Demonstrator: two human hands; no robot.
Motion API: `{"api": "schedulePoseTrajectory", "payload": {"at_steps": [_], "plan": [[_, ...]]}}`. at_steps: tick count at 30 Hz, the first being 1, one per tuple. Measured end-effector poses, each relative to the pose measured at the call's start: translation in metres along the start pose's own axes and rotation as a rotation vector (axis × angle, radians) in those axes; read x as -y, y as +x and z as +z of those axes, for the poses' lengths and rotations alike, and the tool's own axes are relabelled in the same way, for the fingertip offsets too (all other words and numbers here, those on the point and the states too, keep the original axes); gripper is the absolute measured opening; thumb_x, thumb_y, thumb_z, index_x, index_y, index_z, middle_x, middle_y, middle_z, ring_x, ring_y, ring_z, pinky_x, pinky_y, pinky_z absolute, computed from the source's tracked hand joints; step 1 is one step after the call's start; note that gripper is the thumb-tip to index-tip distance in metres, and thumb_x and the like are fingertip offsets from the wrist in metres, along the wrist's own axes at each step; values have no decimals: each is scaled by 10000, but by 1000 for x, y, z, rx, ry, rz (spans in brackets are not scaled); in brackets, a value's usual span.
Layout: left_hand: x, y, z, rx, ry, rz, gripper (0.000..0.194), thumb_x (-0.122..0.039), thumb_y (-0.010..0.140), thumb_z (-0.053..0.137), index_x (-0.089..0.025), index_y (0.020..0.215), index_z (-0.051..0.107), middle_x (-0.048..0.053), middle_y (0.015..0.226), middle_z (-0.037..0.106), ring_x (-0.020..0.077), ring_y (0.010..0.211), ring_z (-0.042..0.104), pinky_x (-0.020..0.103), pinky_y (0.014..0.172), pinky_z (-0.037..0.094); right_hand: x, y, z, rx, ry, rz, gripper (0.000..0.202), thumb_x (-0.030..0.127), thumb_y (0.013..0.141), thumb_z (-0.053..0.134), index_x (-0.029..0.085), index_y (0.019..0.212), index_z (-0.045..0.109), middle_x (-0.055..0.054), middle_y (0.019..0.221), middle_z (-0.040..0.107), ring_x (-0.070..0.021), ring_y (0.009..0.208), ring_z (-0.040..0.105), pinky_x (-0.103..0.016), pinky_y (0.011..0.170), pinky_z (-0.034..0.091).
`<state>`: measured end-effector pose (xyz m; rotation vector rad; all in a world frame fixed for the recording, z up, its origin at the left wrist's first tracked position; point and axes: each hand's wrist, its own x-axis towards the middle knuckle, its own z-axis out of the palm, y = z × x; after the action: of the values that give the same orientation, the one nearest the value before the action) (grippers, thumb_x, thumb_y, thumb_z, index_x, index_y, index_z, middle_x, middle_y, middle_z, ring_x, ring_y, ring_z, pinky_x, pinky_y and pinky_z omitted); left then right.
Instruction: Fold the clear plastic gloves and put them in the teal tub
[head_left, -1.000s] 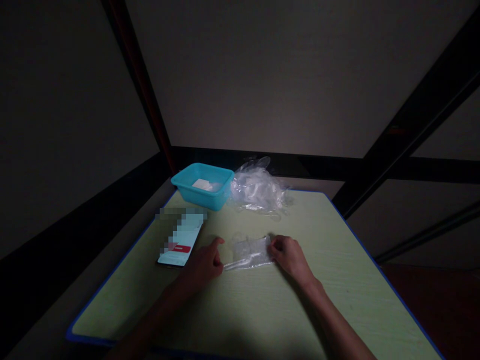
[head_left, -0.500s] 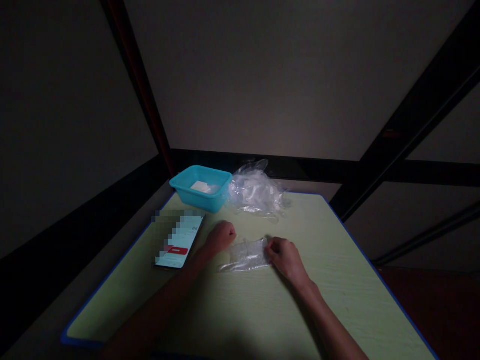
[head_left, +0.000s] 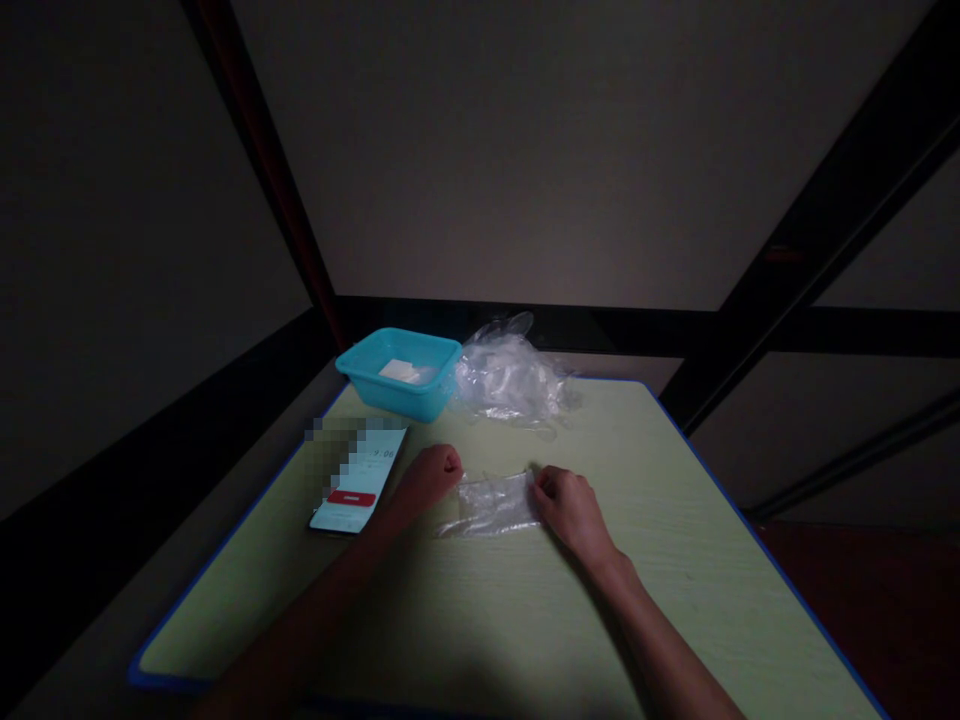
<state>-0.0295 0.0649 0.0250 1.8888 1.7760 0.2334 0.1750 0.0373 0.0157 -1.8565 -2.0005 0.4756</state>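
Note:
A small clear plastic bag [head_left: 499,505] lies stretched flat over the table between my two hands. My left hand [head_left: 431,475] is closed in a pinch at its upper left corner; the fingertips are partly hidden. Thumb and fingers of my right hand [head_left: 574,508] are closed on the bag's right edge. Beside my left forearm lies a phone [head_left: 364,475] with a lit screen and a red button on it.
At the back left of the table [head_left: 675,600] stands a turquoise plastic basket [head_left: 397,395] with a white item [head_left: 399,370] inside. Against its right side rests a heap of clear plastic bags [head_left: 510,380]. A wall rises behind the table.
My left hand has shifted slightly left, away from my right hand, and the bag between them looks a little more spread out. The right hand stays nearly in place.

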Motion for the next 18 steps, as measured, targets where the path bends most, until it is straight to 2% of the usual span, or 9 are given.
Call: {"api": "schedulePoseTrajectory", "payload": {"at_steps": [8, 11, 14, 18], "plan": [[8, -5, 2, -56, -7, 41, 214, -283, 888, 535, -137, 1041, 564, 59, 1017, 594, 178, 846, 600, 367, 734, 507, 2, -2, 0, -2, 11, 13, 128, 141, 782, 524, 169, 724, 635, -54, 685, 676, -150, 624, 601, -209, 547, 314], [8, -6, 2, -93, -16, 54, 66, -150, 847, 553, -133, 904, 582, 11, 823, 601, 145, 742, 583, 303, 690, 475, 2, -2, 0, -9, 23, 15, 122, 155, 796, 514, 169, 748, 625, -55, 684, 674, -151, 616, 604, -208, 544, 322], [7, -8, 0, -119, -30, 59, 179, -5, 742, 521, -154, 825, 571, -30, 665, 553, 130, 670, 550, 240, 629, 414, 1, -2, 0, -13, 38, 14, 114, 158, 806, 502, 168, 776, 611, -49, 677, 673, -147, 606, 604, -203, 536, 330], [4, -9, 0, -132, -45, 58, 215, 0, 686, 492, -173, 796, 557, -50, 599, 514, 132, 624, 529, 221, 576, 366, 2, -3, -2, -16, 31, 14, 94, 146, 803, 506, 170, 806, 597, -39, 662, 667, -141, 588, 593, -202, 523, 324]]}}
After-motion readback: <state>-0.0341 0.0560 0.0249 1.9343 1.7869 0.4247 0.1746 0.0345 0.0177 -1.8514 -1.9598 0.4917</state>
